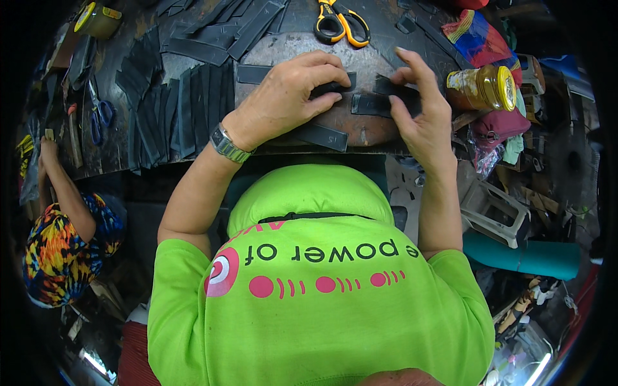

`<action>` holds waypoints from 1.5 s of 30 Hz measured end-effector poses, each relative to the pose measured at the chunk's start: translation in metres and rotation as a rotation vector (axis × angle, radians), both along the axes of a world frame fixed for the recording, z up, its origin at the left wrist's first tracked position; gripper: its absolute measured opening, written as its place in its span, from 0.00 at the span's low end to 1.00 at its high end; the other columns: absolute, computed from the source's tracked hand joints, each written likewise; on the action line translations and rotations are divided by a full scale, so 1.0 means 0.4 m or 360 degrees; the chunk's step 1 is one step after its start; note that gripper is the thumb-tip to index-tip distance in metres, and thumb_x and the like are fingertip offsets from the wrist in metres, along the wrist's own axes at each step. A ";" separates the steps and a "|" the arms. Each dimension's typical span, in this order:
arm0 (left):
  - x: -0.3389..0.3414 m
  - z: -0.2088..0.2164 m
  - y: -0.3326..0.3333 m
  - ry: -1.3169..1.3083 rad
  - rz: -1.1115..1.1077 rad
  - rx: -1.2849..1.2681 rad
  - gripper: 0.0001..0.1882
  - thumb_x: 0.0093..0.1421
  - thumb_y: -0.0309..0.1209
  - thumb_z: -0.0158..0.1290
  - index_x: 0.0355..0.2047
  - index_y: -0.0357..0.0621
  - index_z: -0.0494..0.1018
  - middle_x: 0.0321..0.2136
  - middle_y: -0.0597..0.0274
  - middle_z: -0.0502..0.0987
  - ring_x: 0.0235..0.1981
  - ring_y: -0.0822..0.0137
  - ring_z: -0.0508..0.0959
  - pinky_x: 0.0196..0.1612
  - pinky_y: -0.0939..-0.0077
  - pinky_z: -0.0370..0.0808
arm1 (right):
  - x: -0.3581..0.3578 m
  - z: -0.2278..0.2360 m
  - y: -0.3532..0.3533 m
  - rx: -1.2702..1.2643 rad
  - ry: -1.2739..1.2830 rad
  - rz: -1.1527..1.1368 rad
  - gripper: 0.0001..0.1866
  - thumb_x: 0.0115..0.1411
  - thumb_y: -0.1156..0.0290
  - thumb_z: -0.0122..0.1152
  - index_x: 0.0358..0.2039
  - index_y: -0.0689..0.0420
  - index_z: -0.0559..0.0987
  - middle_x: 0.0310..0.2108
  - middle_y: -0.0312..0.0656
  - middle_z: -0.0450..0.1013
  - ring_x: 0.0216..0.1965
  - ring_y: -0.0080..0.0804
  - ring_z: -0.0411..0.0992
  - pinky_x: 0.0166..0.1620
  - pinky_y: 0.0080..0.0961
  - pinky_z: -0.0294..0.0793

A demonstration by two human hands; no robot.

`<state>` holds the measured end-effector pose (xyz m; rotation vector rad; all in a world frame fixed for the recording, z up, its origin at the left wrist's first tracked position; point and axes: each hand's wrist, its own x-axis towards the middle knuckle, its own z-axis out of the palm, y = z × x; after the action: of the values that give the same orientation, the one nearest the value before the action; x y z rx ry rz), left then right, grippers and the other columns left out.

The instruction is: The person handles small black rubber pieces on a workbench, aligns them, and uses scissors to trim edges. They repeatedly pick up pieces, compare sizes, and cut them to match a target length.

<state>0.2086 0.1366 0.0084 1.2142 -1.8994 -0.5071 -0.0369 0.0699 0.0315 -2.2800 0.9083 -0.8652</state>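
Observation:
My left hand [299, 90], with a metal watch [230, 145] on its wrist, is over the worktable. Its thumb and fingers close on a short black strip [335, 86]. My right hand [423, 106] is a little to the right, its index finger raised. Between its thumb and the lower fingers is another dark strip [383, 84], partly hidden by the hand. The right thumb comes to the end of a flat black strip [368, 105] on the table. One strip [253, 74] lies beyond my left wrist, and another marked strip [324, 137] lies near the table edge.
Orange-and-black scissors [341, 27] lie beyond my hands. Many dark strips [187, 109] spread at left, near blue-handled scissors [100, 116]. A yellow-lidded jar [479, 88] lies at right; another jar [96, 20] is far left. A co-worker's hand [49, 151] is at the left edge.

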 end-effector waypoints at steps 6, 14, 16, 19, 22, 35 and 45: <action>-0.004 -0.005 -0.005 -0.0263 0.0063 -0.0079 0.13 0.54 0.23 0.65 0.41 0.42 0.82 0.46 0.58 0.81 0.48 0.54 0.81 0.53 0.64 0.78 | 0.062 -0.034 -0.034 -0.0176 0.0085 0.0168 0.40 0.50 0.88 0.62 0.65 0.51 0.72 0.43 0.45 0.77 0.48 0.45 0.75 0.57 0.38 0.73; -0.016 -0.001 -0.006 -0.0130 0.0116 0.0060 0.13 0.54 0.24 0.66 0.42 0.42 0.82 0.45 0.57 0.80 0.46 0.54 0.82 0.50 0.65 0.79 | 0.044 -0.068 -0.027 0.0037 -0.0095 0.0019 0.38 0.52 0.86 0.67 0.64 0.49 0.74 0.41 0.44 0.79 0.45 0.43 0.77 0.52 0.36 0.76; -0.020 0.000 -0.007 -0.0099 0.0123 0.0092 0.13 0.54 0.24 0.66 0.42 0.41 0.82 0.45 0.56 0.80 0.46 0.54 0.82 0.50 0.65 0.80 | 0.048 -0.076 -0.029 0.0012 -0.0072 -0.0004 0.38 0.52 0.86 0.68 0.64 0.50 0.74 0.40 0.43 0.78 0.43 0.42 0.77 0.50 0.36 0.76; -0.026 0.000 -0.008 -0.0086 0.0128 0.0129 0.13 0.55 0.24 0.66 0.42 0.41 0.82 0.44 0.56 0.80 0.46 0.54 0.82 0.49 0.65 0.80 | 0.056 -0.084 -0.025 0.0015 -0.0092 -0.0035 0.38 0.52 0.86 0.68 0.64 0.50 0.74 0.38 0.43 0.78 0.42 0.42 0.76 0.49 0.36 0.76; -0.030 0.000 -0.012 -0.0085 0.0137 0.0116 0.13 0.55 0.24 0.66 0.42 0.41 0.82 0.44 0.55 0.80 0.46 0.54 0.82 0.49 0.65 0.80 | 0.059 -0.084 -0.022 0.0050 -0.0090 -0.0068 0.38 0.52 0.86 0.68 0.65 0.50 0.74 0.38 0.43 0.78 0.42 0.42 0.76 0.50 0.36 0.75; -0.024 -0.007 -0.019 -0.0146 0.0125 0.0015 0.12 0.56 0.23 0.65 0.42 0.42 0.83 0.45 0.56 0.82 0.46 0.55 0.83 0.50 0.66 0.80 | 0.058 -0.085 -0.022 0.0073 -0.0098 -0.0083 0.39 0.52 0.85 0.68 0.65 0.49 0.73 0.39 0.42 0.78 0.43 0.42 0.76 0.51 0.36 0.74; -0.010 -0.003 -0.013 -0.0103 0.0116 0.0076 0.11 0.57 0.21 0.64 0.41 0.43 0.83 0.45 0.57 0.82 0.46 0.57 0.84 0.49 0.68 0.81 | 0.058 -0.088 -0.020 0.0067 -0.0101 -0.0104 0.39 0.51 0.85 0.69 0.65 0.49 0.72 0.39 0.42 0.79 0.43 0.42 0.77 0.51 0.37 0.75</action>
<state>0.2045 0.1312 0.0073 1.3406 -1.8987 -0.4820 -0.0137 0.0620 -0.0037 -2.1850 0.9681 -0.9324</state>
